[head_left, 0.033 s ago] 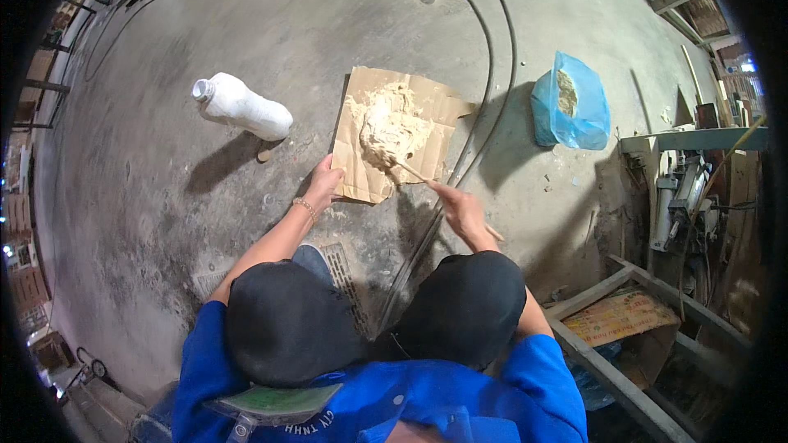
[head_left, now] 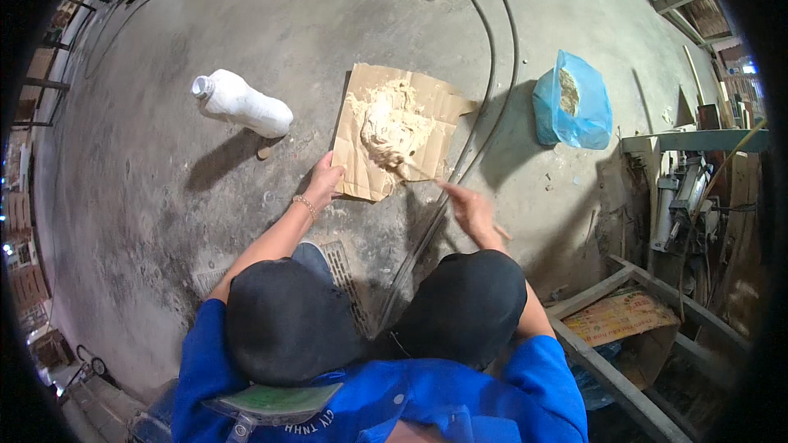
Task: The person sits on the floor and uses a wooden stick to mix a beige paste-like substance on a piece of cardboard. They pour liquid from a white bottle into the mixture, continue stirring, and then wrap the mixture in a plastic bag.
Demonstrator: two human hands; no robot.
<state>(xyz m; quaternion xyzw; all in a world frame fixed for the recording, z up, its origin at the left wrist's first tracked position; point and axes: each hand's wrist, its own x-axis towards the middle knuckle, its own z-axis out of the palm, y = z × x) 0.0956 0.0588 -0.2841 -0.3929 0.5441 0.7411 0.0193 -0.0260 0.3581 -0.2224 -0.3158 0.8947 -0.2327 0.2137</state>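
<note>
A creased sheet of brown cardboard (head_left: 355, 172) lies on the floor in front of me, with a heap of cream-coloured paste (head_left: 392, 130) spread over its middle. My left hand (head_left: 326, 179) pinches the sheet's near left edge, thumb on top. In my right hand (head_left: 474, 212) is a thin wooden stick (head_left: 420, 172), held slantwise; its far end, coated with paste, sits in the near edge of the heap. The stick's other end sticks out behind that hand.
To the left stands a white plastic bottle (head_left: 246, 107) with no cap, a small wooden piece (head_left: 264, 151) by its base. An open blue bag (head_left: 587, 119) of pale material sits at right. Dark cables (head_left: 492, 57) cross the floor. A wooden frame (head_left: 603, 369) lies near right.
My right hand has shifted slightly to the right and nearer, and the stick's paste-coated end has moved a little with it. The left hand keeps its grip on the cardboard.
</note>
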